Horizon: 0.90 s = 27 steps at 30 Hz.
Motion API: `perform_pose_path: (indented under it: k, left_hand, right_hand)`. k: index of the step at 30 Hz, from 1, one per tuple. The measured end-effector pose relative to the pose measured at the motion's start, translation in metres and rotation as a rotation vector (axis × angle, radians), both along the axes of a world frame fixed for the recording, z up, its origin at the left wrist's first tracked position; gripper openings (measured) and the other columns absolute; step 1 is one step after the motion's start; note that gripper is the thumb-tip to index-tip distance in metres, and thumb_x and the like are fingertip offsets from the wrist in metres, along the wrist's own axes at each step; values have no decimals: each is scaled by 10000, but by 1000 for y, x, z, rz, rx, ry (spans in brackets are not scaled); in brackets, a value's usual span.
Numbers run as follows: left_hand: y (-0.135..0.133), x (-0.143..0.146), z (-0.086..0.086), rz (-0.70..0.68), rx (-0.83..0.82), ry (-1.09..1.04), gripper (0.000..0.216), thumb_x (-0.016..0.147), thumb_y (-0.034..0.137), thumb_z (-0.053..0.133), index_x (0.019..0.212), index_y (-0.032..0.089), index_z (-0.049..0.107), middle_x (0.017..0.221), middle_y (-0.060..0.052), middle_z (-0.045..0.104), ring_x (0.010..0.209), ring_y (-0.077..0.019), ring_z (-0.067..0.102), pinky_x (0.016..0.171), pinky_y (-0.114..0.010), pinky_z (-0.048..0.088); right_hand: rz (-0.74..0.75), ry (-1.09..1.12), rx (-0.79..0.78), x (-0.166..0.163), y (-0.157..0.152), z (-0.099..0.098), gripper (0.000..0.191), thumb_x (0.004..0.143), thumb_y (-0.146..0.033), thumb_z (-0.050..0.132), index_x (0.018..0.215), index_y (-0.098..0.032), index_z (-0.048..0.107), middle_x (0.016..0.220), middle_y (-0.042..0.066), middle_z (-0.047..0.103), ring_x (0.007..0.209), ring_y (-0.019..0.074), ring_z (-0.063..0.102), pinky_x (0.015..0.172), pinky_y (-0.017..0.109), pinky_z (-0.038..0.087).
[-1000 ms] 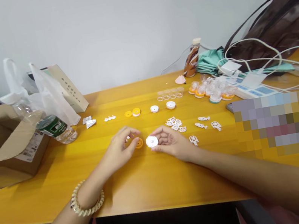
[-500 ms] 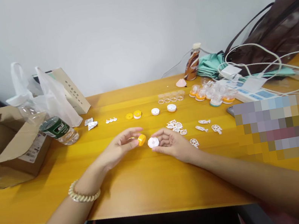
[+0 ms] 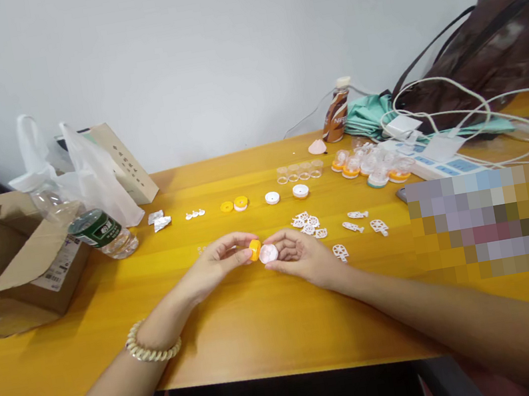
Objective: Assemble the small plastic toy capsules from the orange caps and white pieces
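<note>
Head view. Table (image 3: pixel 247 336): smooth, wood-grained, yellow-brown. Cutouts (image 3: pixel 309 229): flat, white, spoked, scattered. Orange piece (image 3: pixel 255 249): short, round, plastic-looking. White piece (image 3: pixel 268 253): round, pale. Left hand (image 3: pixel 221 257) half closed, thumb and fingertips pinching the orange piece. Right hand (image 3: pixel 307 257) loosely curled, fingers gripping the white piece. Both pieces side by side between the hands; contact unclear.

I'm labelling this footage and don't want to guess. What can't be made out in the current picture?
In the head view:
Round orange plastic part: left side covered by the left hand.
Round white plastic part in the right hand: back faces away.
Whether these parts touch: too small to tell.
Brown cardboard box: left end cut off by the picture edge.
Multicoloured pixelated patch: hides what lies beneath.
</note>
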<state>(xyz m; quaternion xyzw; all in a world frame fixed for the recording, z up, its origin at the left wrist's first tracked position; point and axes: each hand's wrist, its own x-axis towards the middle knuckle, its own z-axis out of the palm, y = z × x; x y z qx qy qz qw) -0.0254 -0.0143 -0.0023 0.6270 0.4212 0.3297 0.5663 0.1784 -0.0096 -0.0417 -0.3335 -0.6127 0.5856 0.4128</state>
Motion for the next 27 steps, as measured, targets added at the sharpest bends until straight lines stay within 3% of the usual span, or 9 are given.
perform_pose_path:
  k: [7, 12, 27]
  left_hand:
    - [0, 3, -3, -38, 94, 48, 285, 802, 287, 608, 1074, 205, 581, 1065, -64, 625, 957, -163, 586, 911, -360, 441]
    - [-6, 12, -4, 23, 202, 119, 252, 789, 265, 618, 1028, 191, 590, 983, -57, 643, 919, -159, 592, 854, -335, 471]
    - [-15, 16, -2, 32, 551, 355, 256, 802, 274, 619, 1037, 174, 625, 913, -57, 610, 867, -153, 595, 814, -302, 496]
  right_hand:
    - [5, -9, 30, 0, 0, -3, 341, 671, -271, 723, 951, -205, 540, 804, 1, 640, 705, 109, 613, 727, 293, 513]
    - [16, -7, 15, 0, 0, -3, 327, 672, -270, 729, 925, -205, 532, 778, -13, 633, 693, 105, 610, 722, 287, 500]
    - [-14, 12, -126, -2, -2, 4, 355, 558, -286, 788, 813, -198, 557, 732, -19, 658, 665, 120, 632, 725, 304, 496]
